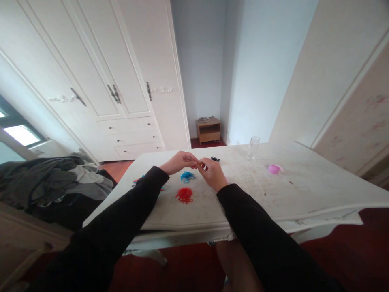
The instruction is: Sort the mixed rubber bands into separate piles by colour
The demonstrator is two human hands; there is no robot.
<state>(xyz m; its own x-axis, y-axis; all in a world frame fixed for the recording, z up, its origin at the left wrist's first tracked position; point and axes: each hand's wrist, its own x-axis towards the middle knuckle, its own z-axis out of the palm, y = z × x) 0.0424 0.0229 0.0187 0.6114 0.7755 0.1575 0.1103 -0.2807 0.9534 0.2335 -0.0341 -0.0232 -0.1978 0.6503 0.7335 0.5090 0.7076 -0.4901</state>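
Note:
My left hand (180,162) and my right hand (212,173) meet over the table, fingertips pinched together. Whatever is between them is too small to make out. Just below them is a pile of small blue loops (187,177). Nearer to me sits a pile of red loops (184,195). A small black heap (215,159) shows behind my right hand. Bits of mixed colours (138,180) lie by my left sleeve, which partly covers them. Something pink is mostly hidden by my right wrist.
The white table (249,202) carries a clear glass jar (253,147) at its far edge and a round pink object (274,168) to the right. A heap of clothes (57,182) lies on the left. Beyond stand a white wardrobe (133,97) and a small wooden cabinet (209,130).

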